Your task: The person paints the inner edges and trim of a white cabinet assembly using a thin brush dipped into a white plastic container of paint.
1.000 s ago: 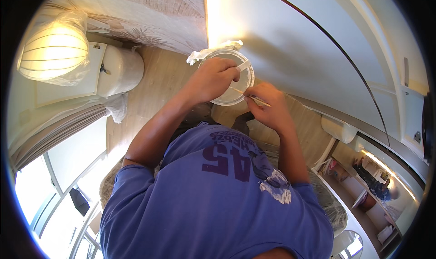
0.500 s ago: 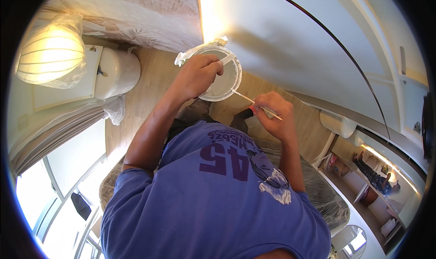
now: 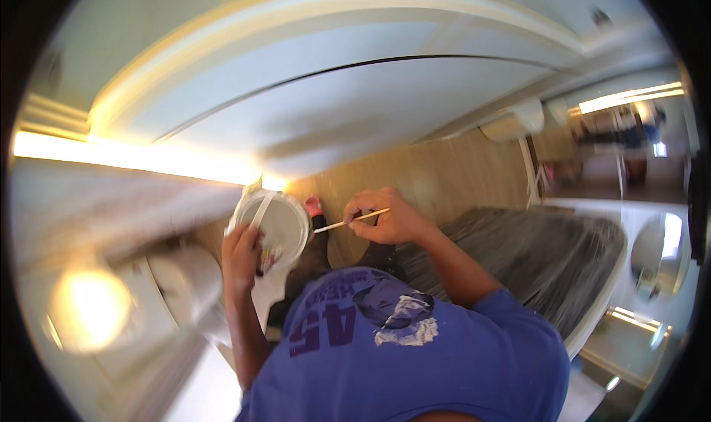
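My left hand (image 3: 243, 255) is closed on the white strap-like handle (image 3: 261, 211) of a round plastic bucket (image 3: 304, 213). The bucket has a pale rim and greyish insides. To its right, my right hand (image 3: 385, 216) pinches a thin wooden brush (image 3: 363, 217) by its stick. The brush's white tip points left, close to the bucket's right rim; whether it touches is hard to tell.
A dark mattress or seat (image 3: 548, 266) wrapped in clear plastic lies to the right. Ahead rises a large pale panel (image 3: 348, 96) with a dark curved seam. A glowing lamp (image 3: 90, 309) is at left. My red-and-black shoe (image 3: 315, 206) stands on the wooden floor (image 3: 429, 170).
The whole view has turned, so the panel now spans the top. The bucket and my left hand appear lower and further left. The brush remains in my right hand.
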A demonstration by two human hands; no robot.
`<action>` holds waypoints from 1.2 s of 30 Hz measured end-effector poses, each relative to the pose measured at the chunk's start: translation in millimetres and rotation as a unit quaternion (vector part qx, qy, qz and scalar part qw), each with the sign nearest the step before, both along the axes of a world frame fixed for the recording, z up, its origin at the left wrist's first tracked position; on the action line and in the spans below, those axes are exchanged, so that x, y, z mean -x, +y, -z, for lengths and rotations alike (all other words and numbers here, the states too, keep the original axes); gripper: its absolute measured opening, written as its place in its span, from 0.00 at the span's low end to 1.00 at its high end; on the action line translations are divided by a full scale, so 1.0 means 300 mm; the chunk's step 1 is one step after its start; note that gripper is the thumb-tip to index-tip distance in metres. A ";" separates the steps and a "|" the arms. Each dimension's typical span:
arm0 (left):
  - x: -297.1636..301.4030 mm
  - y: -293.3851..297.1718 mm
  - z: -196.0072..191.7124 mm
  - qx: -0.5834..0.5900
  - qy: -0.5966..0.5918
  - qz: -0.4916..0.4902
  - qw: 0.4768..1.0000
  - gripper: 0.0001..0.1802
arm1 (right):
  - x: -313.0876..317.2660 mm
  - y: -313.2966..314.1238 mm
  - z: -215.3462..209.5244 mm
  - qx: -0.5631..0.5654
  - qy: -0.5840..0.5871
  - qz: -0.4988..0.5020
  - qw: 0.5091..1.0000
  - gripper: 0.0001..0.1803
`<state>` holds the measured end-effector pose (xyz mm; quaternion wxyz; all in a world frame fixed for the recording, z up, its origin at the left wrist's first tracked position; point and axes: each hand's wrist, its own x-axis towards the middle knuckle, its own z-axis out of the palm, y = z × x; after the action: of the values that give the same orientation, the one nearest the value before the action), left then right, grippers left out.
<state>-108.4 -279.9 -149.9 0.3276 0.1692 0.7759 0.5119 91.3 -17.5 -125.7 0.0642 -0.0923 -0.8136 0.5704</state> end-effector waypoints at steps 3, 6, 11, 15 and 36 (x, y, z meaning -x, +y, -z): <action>-0.028 0.038 -0.025 0.030 -0.124 -0.059 0.990 0.14 | -0.072 0.089 -0.020 0.096 0.045 0.084 0.991 0.06; -0.051 0.021 0.026 0.036 -0.112 -0.073 0.990 0.13 | -0.143 0.162 -0.032 0.145 0.153 0.172 0.962 0.05; -0.042 0.009 0.071 0.071 -0.077 -0.052 0.993 0.13 | -0.165 0.253 -0.038 0.130 0.338 0.298 0.883 0.05; -0.024 0.001 0.063 0.095 -0.080 -0.057 0.991 0.14 | -0.136 0.305 -0.063 -0.032 0.403 0.376 0.834 0.09; -0.043 0.080 0.045 0.095 -0.103 -0.036 0.990 0.15 | -0.020 0.404 -0.129 -0.295 0.434 0.386 0.759 0.13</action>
<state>-95.6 -256.0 -163.5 0.4017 0.0559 0.7885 0.4624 97.5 103.9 -87.0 0.6488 -0.1176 -0.7225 0.2080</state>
